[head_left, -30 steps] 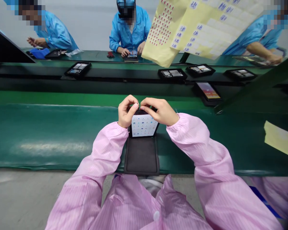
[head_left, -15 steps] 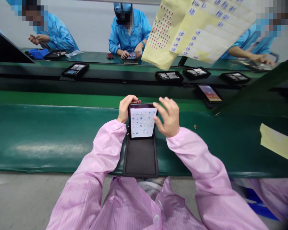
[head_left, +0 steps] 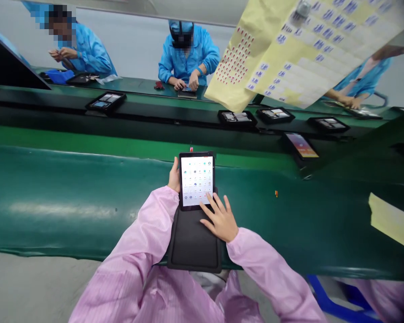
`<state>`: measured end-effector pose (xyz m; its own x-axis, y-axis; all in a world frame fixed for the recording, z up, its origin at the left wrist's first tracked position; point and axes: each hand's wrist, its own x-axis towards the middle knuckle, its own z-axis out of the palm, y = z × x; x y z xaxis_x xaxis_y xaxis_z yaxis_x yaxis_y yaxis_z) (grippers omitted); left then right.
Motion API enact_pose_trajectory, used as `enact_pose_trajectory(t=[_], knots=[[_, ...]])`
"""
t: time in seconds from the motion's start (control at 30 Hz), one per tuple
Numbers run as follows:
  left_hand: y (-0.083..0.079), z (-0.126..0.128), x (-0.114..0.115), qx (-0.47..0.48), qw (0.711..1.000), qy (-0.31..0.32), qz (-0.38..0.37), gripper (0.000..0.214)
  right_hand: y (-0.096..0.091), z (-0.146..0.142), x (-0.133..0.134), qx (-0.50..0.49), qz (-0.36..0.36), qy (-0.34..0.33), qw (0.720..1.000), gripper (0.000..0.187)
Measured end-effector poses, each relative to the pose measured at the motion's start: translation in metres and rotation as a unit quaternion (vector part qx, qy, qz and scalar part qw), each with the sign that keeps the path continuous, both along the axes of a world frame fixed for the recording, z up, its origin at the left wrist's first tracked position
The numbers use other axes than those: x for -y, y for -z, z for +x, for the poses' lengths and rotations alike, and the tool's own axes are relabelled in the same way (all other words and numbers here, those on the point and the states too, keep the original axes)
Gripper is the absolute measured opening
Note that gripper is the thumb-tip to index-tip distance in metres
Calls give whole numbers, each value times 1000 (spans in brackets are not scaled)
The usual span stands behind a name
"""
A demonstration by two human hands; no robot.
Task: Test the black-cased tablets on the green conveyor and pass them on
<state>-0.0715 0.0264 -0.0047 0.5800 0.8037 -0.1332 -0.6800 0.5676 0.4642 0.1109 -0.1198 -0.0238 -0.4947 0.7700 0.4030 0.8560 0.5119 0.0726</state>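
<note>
A worker's left hand (head_left: 174,177) clasps the left edge of a touchscreen device (head_left: 197,181), the fingers curled out of sight behind it, so the exact hold cannot be told. The device stands tilted up, its lit screen showing rows of app icons, with its lower edge on a black padded mat (head_left: 192,242) at the near side of a green conveyor belt (head_left: 70,224). The right hand (head_left: 220,220) lies spread on the mat, holding nothing, its fingertips just beside the device's lower edge. Pink striped smock sleeves (head_left: 155,220) reach to both wrists.

A small red tag (head_left: 191,149) shows just beyond the device's far edge, and an orange fleck (head_left: 276,193) lies on the belt to the right. Farther off, black trays (head_left: 119,99) line a far belt, and a bright-screened phone (head_left: 301,146) sits at right. Three co-workers in blue smocks (head_left: 188,54) work at the far bench. A yellow sheet of printed labels (head_left: 289,54) hangs at upper right.
</note>
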Motion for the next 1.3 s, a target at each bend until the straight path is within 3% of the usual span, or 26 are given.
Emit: enact_pose_trajectory(t=[0.07,0.17,0.5,0.77,0.87,1.07,1.3], knots=[[2,0,1,15,1000,12,-4,85,1,5,14,-2,0,-8,1000,47],[4,-1,3,23,1000,16,-13,84,-5,4,16,-26,20,17,999,45],[7,-1,13,28,999,-44,-16,70,-26,-18,-22,-89,16,95,991,47],[-3,0,22,25,996,-82,-20,67,-51,-57,-65,-63,-26,45,997,62],[-3,0,23,25,995,-95,-22,64,-47,-66,-66,-63,-35,53,996,64],[0,0,24,26,998,-62,-13,70,-29,-63,-38,-58,-52,73,994,67],[2,2,25,23,999,-47,-7,71,-21,-59,-19,-56,-75,86,992,71]])
